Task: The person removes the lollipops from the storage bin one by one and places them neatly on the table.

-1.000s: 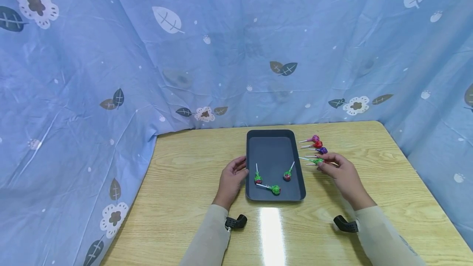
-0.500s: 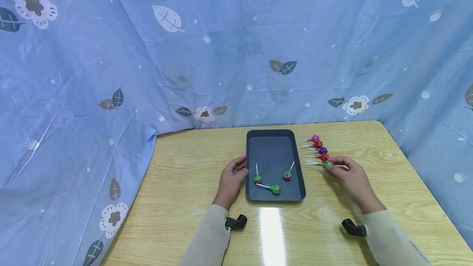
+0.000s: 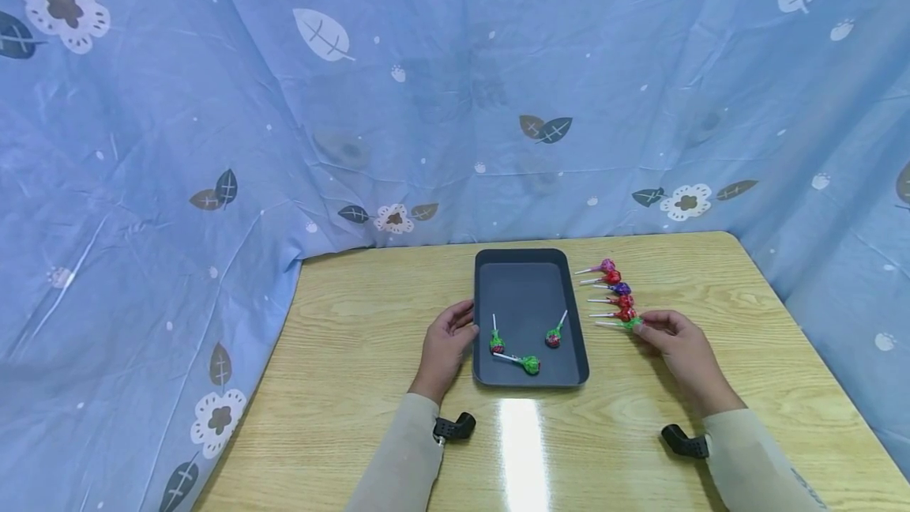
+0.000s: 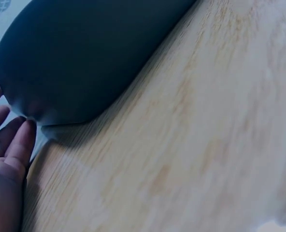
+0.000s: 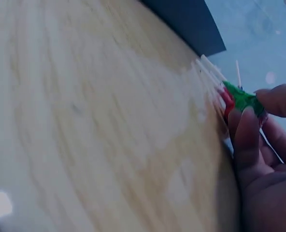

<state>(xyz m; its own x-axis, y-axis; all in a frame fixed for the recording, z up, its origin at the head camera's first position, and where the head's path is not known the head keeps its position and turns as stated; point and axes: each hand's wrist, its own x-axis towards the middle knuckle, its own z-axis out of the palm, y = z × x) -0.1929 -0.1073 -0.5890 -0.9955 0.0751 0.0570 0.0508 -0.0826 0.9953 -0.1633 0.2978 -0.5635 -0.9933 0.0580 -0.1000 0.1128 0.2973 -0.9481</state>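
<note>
My right hand [image 3: 678,350] pinches a green-wrapped lollipop [image 5: 244,100] by its candy head, its white stick pointing left. It lies at the near end of a row with a pink lollipop [image 3: 607,265], a purple lollipop [image 3: 622,289] and several red ones, including a red lollipop [image 3: 626,314] right beside it. My left hand [image 3: 444,346] touches the left outer side of a dark grey tray [image 3: 526,283] with its fingertips. Inside the tray lie three green lollipops: one at left [image 3: 496,342], one near the front [image 3: 529,365] and one at right [image 3: 553,336].
Everything rests on a light wood-grain table [image 3: 355,322]. A blue patterned curtain [image 3: 426,101] hangs behind the table and along both sides. Black wrist straps [image 3: 455,427] sit on both sleeves. Light glares off the tabletop in front of the tray.
My right hand has moved right and toward me with the green lollipop, taking it from over the red ones to the near end of the row. My left hand and the tray have not moved.
</note>
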